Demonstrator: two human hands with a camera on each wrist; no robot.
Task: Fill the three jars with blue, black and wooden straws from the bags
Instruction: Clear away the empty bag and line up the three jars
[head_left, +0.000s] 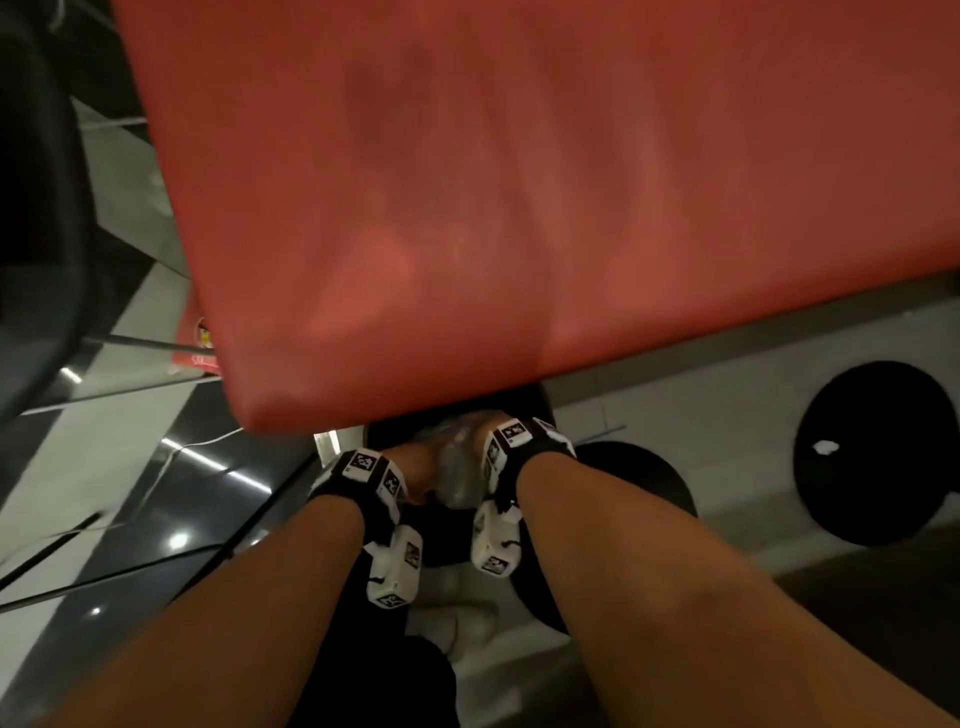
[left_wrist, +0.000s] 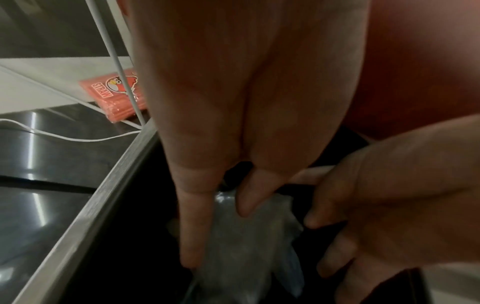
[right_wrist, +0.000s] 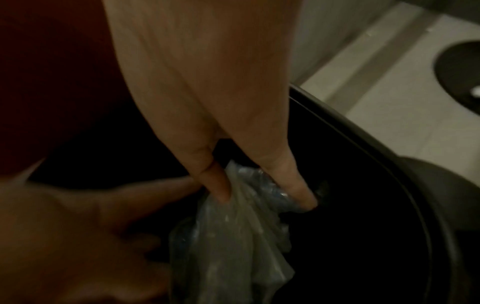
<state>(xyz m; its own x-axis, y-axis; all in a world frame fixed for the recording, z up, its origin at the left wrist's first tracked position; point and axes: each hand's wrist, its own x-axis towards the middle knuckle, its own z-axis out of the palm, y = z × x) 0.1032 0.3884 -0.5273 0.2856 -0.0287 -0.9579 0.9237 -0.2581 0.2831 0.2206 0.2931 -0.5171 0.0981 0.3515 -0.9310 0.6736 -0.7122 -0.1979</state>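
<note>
On the pale floor at far left lay a flat orange packet (left_wrist: 114, 96) printed "STRAW" with a cartoon bird, a thin white cable (left_wrist: 78, 137) curving past it on glossy dark tile. Beside that ran the brushed-metal edge (left_wrist: 103, 195) of a black container. Over its dark opening the person's left hand (left_wrist: 207, 144) reached down, forefinger straight along a crumpled, clear plastic bag (left_wrist: 241, 236), thumb pressed into the film from the other side, so the bag was pinched between them. A trace of blue showed through the wrinkled plastic; whether it was straws could not be told. The right hand (right_wrist: 207, 102) gripped the same bag (right_wrist: 233, 236) near its gathered top, two fingers (right_wrist: 218, 185) clamped on the bunched film. Above both hands spread a broad, smooth red tabletop (head_left: 519, 182). At right, a round matte-black disc (head_left: 878, 452) sat flat on light grey tile.
</note>
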